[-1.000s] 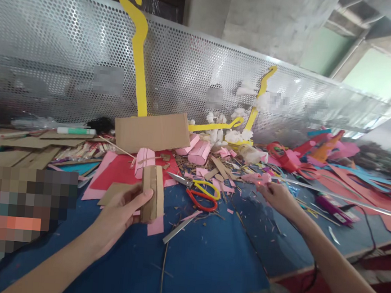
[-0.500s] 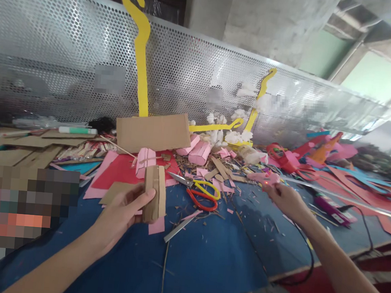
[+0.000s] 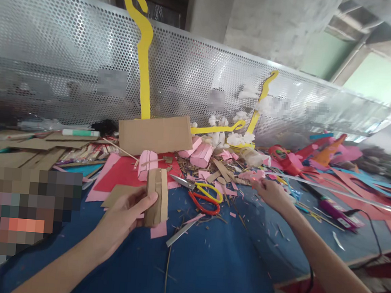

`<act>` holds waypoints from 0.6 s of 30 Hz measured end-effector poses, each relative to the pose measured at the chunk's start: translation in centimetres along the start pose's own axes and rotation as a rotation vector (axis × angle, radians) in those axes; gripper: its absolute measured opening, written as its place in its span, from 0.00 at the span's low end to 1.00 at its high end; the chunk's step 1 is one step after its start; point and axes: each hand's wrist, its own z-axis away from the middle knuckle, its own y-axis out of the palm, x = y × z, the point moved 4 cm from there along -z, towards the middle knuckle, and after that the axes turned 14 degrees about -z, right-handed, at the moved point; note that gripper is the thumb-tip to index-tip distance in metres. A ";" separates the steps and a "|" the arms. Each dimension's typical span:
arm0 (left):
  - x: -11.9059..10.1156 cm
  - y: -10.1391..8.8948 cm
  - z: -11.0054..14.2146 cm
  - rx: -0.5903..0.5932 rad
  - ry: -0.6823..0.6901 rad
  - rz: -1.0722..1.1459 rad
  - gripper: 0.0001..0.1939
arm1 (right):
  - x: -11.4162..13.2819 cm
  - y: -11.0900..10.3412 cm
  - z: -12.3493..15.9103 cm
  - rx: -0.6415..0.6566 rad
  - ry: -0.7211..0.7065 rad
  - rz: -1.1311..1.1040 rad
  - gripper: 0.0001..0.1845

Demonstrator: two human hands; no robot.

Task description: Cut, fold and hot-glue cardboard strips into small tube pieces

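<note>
My left hand [image 3: 131,209] grips a small folded cardboard piece [image 3: 156,197], thumb on its front face. It is upright above the blue table [image 3: 220,261]. To the right, my right hand [image 3: 273,195] is closed around a pink hot glue gun [image 3: 252,175] with a small red light; its cord hangs below my wrist. Scissors [image 3: 200,194] with one yellow and one red handle lie between my hands. Just behind the cardboard piece stands a pink paper box shape [image 3: 147,163]. Near the scissors lies a thin metal blade [image 3: 182,232].
A cardboard box [image 3: 156,134] with a tall yellow hook shape [image 3: 143,65] stands before a perforated metal panel [image 3: 184,73]. Cardboard and pink scraps litter the table's middle. A purple tool [image 3: 337,214] with a cord lies at right. Red paper strips [image 3: 363,200] lie behind it.
My right hand has moved left with the glue gun, closer to the scraps. My left hand keeps its hold on the cardboard piece. The view has shifted slightly.
</note>
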 end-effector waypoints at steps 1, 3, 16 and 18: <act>0.0 0.0 0.0 0.005 0.003 -0.002 0.27 | 0.0 0.0 0.0 -0.002 0.000 -0.002 0.26; 0.1 -0.1 0.0 0.009 0.005 -0.007 0.26 | -0.2 -0.2 0.1 -0.010 0.000 -0.013 0.27; 0.6 -0.2 -0.3 0.019 0.023 0.014 0.24 | 3.4 -4.8 3.4 -0.084 -0.045 -0.262 0.28; 0.7 -0.3 -0.5 -0.002 0.007 0.040 0.23 | 5.9 -4.8 3.9 -0.051 -0.112 -0.351 0.32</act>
